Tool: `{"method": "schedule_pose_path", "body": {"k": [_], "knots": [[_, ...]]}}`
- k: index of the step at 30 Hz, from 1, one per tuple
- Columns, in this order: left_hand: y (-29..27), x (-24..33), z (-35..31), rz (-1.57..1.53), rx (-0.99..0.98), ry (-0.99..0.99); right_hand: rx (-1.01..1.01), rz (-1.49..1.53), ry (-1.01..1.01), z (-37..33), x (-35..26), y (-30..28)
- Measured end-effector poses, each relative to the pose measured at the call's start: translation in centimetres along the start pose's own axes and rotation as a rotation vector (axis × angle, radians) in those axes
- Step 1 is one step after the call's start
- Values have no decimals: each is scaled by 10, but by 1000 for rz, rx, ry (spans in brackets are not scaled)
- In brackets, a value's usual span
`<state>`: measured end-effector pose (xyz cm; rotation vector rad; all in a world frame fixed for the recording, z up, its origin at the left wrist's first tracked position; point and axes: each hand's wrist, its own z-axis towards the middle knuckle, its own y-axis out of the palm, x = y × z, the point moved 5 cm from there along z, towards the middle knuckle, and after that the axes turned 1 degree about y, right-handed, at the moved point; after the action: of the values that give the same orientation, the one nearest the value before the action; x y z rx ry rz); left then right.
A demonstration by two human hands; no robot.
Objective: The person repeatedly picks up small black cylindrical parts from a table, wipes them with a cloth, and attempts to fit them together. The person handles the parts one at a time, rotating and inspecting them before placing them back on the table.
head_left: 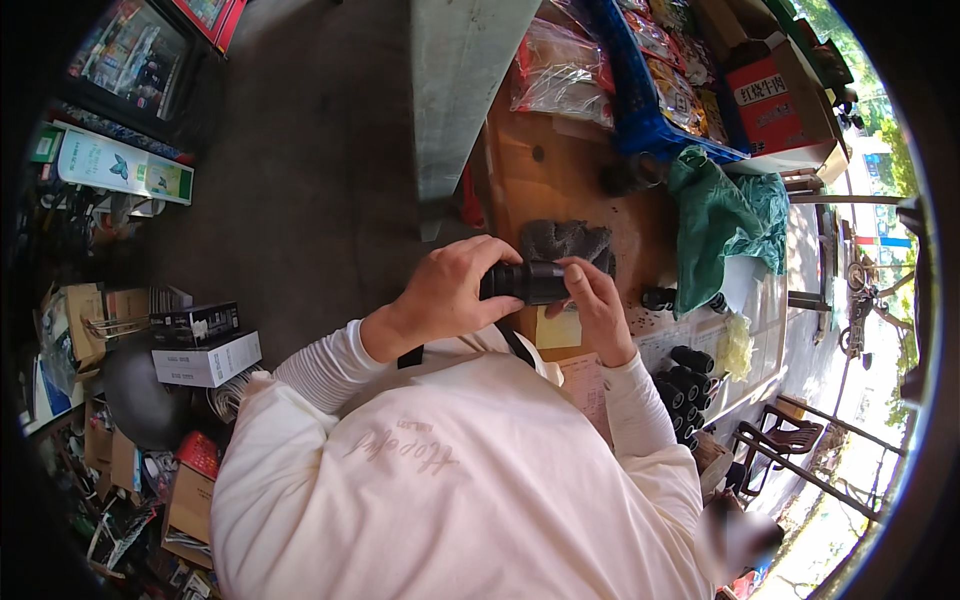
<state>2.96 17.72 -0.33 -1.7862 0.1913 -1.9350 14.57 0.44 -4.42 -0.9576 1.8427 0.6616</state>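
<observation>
A black cylinder (pixel 541 283) with a stepped, ribbed body lies level between my hands in front of my chest; its exact kind I cannot make out. My left hand (pixel 458 288) wraps round its left end, thumb underneath and fingers over the top. At the other end, my right hand (pixel 597 305) grips it between thumb and fingers. Just beyond the cylinder, a crumpled dark grey cloth (pixel 568 240) rests on the wooden table (pixel 520 190). More black cylinders (pixel 684 395) stand grouped on the table, right of my right forearm.
A green plastic bag (pixel 715 225) sits at the table's right, near a dark roll (pixel 632 175). Behind are a blue crate (pixel 640 95) of packets and a red carton (pixel 770 105). A grey metal slab (pixel 460 90) juts beside the table. Boxes (pixel 207 360) are stacked at left.
</observation>
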Motion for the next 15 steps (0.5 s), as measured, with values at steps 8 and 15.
{"method": "schedule_pose_path", "body": {"k": [8,15], "knots": [[-1,5,0,59,59,78,-48,-25,23,3,11,-4],[-3,2,-2,71,107,88,-49,-30,35,5,-10,9]]}}
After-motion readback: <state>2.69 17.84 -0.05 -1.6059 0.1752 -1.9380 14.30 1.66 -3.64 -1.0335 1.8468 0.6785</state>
